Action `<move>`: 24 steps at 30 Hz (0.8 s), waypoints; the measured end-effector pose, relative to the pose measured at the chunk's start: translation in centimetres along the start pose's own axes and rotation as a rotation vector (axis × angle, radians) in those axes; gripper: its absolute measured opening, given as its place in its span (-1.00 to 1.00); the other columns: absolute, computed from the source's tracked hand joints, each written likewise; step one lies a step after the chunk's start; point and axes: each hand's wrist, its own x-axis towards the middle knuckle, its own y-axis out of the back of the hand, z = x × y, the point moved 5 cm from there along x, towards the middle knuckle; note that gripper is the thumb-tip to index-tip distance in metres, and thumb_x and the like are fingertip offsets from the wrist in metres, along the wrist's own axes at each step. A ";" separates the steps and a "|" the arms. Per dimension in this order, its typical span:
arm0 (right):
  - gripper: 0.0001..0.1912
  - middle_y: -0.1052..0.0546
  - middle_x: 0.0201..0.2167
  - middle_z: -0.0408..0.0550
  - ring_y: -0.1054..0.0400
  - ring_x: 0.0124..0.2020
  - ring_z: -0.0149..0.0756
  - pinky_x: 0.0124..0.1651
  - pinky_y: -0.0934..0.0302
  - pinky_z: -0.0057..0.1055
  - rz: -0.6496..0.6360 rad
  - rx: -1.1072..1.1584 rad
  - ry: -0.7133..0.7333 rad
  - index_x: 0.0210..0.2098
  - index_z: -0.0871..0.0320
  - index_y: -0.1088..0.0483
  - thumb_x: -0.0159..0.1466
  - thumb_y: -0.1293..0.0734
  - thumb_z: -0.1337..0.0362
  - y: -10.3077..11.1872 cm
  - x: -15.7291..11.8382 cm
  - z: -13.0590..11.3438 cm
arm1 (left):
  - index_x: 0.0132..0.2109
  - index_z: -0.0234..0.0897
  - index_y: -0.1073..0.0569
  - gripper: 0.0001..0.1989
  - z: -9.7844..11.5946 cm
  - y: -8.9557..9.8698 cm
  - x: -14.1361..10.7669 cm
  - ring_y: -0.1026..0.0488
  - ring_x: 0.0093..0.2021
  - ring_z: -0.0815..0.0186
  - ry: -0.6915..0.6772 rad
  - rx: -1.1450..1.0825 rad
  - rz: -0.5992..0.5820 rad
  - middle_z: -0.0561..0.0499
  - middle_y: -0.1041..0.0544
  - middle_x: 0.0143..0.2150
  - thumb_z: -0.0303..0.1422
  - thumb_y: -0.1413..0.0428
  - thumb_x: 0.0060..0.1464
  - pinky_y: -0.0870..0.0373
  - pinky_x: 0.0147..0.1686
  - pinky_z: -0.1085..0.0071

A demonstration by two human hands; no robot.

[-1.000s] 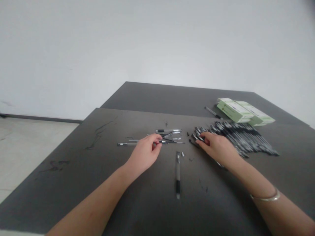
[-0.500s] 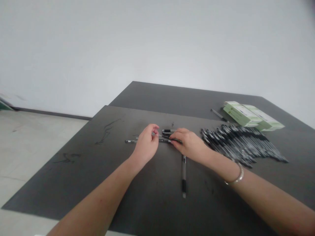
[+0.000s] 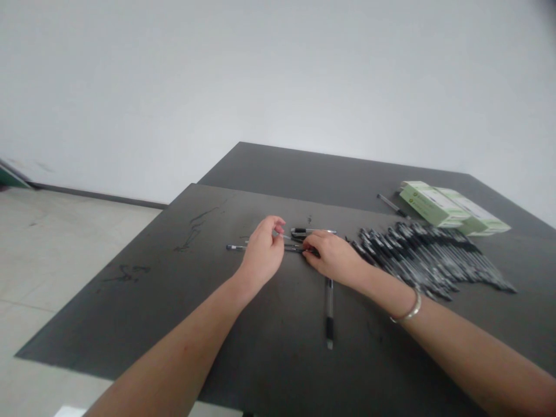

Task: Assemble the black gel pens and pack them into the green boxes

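Head view: a smooth, pale grey wall (image 3: pixel 278 87) rises well beyond the fingers of both hands. Beneath the fingers lies a flat, dark grey worktop (image 3: pixel 174 324), with pale, light-toned floor (image 3: pixel 65 249) well to their left. Right of the right fingers, past the back of that hand, spreads a slanting row of slim plastic pens (image 3: pixel 430 255) with clear barrels and black grips. Farther off, beyond that row, sit two long, light green and white cardboard boxes (image 3: pixel 434 205). The bare right hand (image 3: pixel 332 252) curls down with its fingers narrow and their tips over a dark slender piece; whether they grip it cannot be told. The bare left hand (image 3: pixel 263 246) has its fingers bent and thumb near them; what they hold, if anything, is unclear. A single clear-barrelled plastic pen with a black grip (image 3: pixel 330 315) lies lengthwise, nearer the wearer than the right fingers. Just beyond those fingertips rests a clear plastic pen piece with a black grip (image 3: pixel 299 231). Left of the left fingers, a thin clear stick with a dark end (image 3: pixel 236 248) pokes out from behind the hand. A shiny silver-coloured bracelet (image 3: pixel 408 310) rings the right wrist, behind its fingers.
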 end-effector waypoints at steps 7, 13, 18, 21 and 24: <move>-0.87 -0.53 -0.33 -0.01 -0.40 -0.25 -0.22 -0.20 -0.18 -0.39 -0.022 0.038 0.023 -0.29 0.15 -0.48 0.27 -0.27 0.34 0.6 -0.5 0.2 | -0.13 -0.28 -0.38 -0.71 -0.3 0.2 0.3 -0.46 -0.23 0.31 -0.024 0.078 0.006 -0.04 -0.48 -0.18 -0.64 0.04 0.03 -0.42 -0.15 0.31; -0.82 -0.54 -0.44 -0.08 -0.39 -0.41 -0.30 -0.33 -0.14 -0.45 0.104 0.155 -0.179 -0.20 0.18 -0.42 0.29 -0.19 0.35 2.6 0.0 3.5 | -0.12 -0.28 -0.40 -0.71 -0.6 0.7 0.6 -0.46 -0.22 0.31 -0.005 0.082 0.027 -0.05 -0.49 -0.17 -0.62 0.04 0.04 -0.41 -0.14 0.31; -0.72 -0.58 -0.37 -0.02 -0.43 -0.33 -0.28 -0.28 -0.16 -0.47 0.051 0.119 -0.212 -0.19 0.20 -0.45 0.27 -0.13 0.43 2.4 1.3 4.5 | -0.14 -0.27 -0.43 -0.76 -0.7 0.7 0.6 -0.47 -0.22 0.27 -0.003 0.219 -0.024 -0.07 -0.51 -0.15 -0.57 0.02 0.07 -0.39 -0.16 0.30; -0.69 -0.60 -0.29 -0.01 -0.45 -0.26 -0.27 -0.24 -0.18 -0.48 0.017 0.109 -0.198 -0.18 0.19 -0.48 0.28 -0.12 0.42 1.9 2.0 4.1 | -0.17 -0.24 -0.45 -0.81 -0.7 0.5 0.4 -0.48 -0.17 0.20 -0.015 0.359 -0.099 -0.07 -0.52 -0.14 -0.51 -0.01 0.09 -0.38 -0.15 0.27; -0.66 -0.61 -0.19 0.01 -0.46 -0.17 -0.25 -0.15 -0.19 -0.46 -0.002 0.079 -0.198 -0.15 0.18 -0.51 0.29 -0.12 0.40 1.4 2.7 4.1 | -0.16 -0.23 -0.46 -0.82 -0.6 0.3 0.1 -0.48 -0.13 0.19 -0.031 0.453 -0.152 -0.06 -0.53 -0.13 -0.49 -0.02 0.11 -0.37 -0.14 0.30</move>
